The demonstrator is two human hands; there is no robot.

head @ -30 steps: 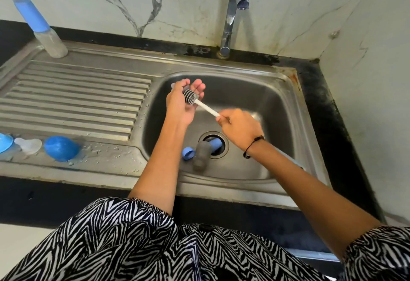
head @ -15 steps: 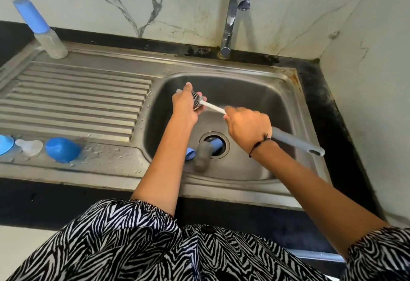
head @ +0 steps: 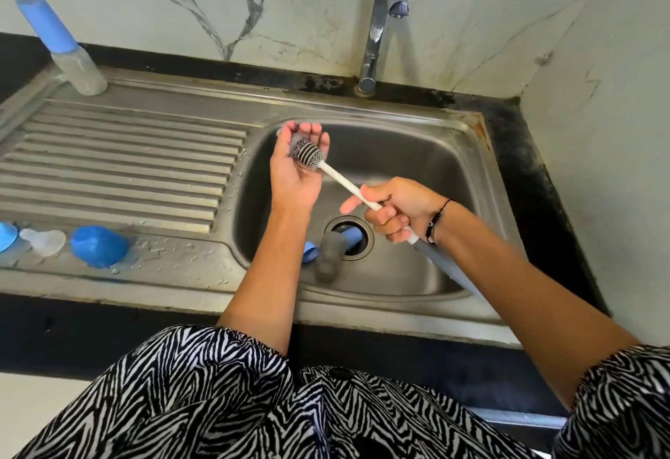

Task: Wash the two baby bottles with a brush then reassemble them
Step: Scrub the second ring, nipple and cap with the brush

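Note:
The bottle brush has a grey ribbed head (head: 308, 155) on a white shaft that runs into a grey handle. My left hand (head: 295, 175) is held palm up over the sink basin, fingers relaxed, with the brush head lying in the palm. A small pale edge shows past the thumb; I cannot tell what it is. My right hand (head: 395, 210) grips the white shaft. One assembled baby bottle (head: 63, 47) with a tall blue cap stands at the back left. A blue dome cap (head: 98, 246), a clear teat (head: 45, 241) and a blue part (head: 5, 237) lie on the wet front left ledge.
A small brush with a grey head (head: 328, 253) and a blue handle lies across the drain of the steel sink (head: 482, 175). The tap (head: 380, 23) stands behind the basin with no water running. A ribbed drainboard (head: 127, 168) stretches to the left. A marble wall rises on the right.
My left hand had closed round the brush head and has now opened palm up. My right hand has drawn back toward me along the shaft.

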